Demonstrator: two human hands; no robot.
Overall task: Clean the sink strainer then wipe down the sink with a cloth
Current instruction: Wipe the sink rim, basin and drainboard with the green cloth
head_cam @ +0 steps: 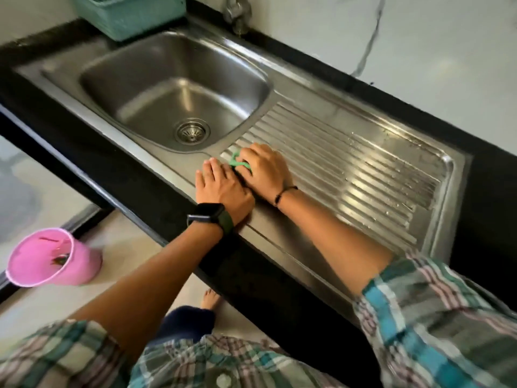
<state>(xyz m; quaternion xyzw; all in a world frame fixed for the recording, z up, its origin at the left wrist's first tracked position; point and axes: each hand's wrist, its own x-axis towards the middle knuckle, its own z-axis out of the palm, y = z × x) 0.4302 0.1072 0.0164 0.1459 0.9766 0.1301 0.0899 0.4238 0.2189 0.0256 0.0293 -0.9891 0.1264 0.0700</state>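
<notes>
No legible writing. Right hand [263, 175] — fingers curled on a green cloth [237, 163] — presses the sink [349, 169] drainboard; left hand [221, 189], fingers straight and together, lies beside it. Strainer [193, 131] sits in the basin; pink bin [50, 259] left, teal basket [131, 15] far.

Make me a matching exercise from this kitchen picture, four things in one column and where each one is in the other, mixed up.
Things:
1. strainer
2. green cloth
3. pink bucket
4. teal basket

Places:
A. on the floor, left of the counter
B. under the right hand on the ribbed drainboard
C. in the drain of the sink basin
D. on the counter behind the sink

Pairs: 1-C, 2-B, 3-A, 4-D
</notes>
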